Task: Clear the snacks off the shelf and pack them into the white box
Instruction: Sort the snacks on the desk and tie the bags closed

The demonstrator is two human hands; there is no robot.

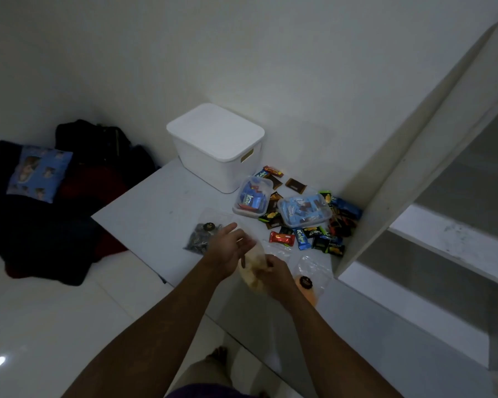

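The white box (pixel 213 159) stands at the back of the low white surface (pixel 158 202) with its lid on. Loose wrapped snacks (pixel 302 234) and two clear tubs of snacks (pixel 253 196) (pixel 304 209) lie piled to its right. My right hand (pixel 273 275) grips a clear bag of pale yellow snacks (pixel 252 268) above the surface's front. My left hand (pixel 229 248) touches the bag's top with fingers spread. A clear bag of dark snacks (pixel 203 235) lies just left of my hands. A bag of orange snacks (pixel 309 285) lies to the right.
A white shelf unit (pixel 414 179) rises on the right, its visible shelves bare. Dark bags and a blue patterned pillow (pixel 38 172) sit on the floor to the left. My foot (pixel 219 354) shows below on the glossy tile floor.
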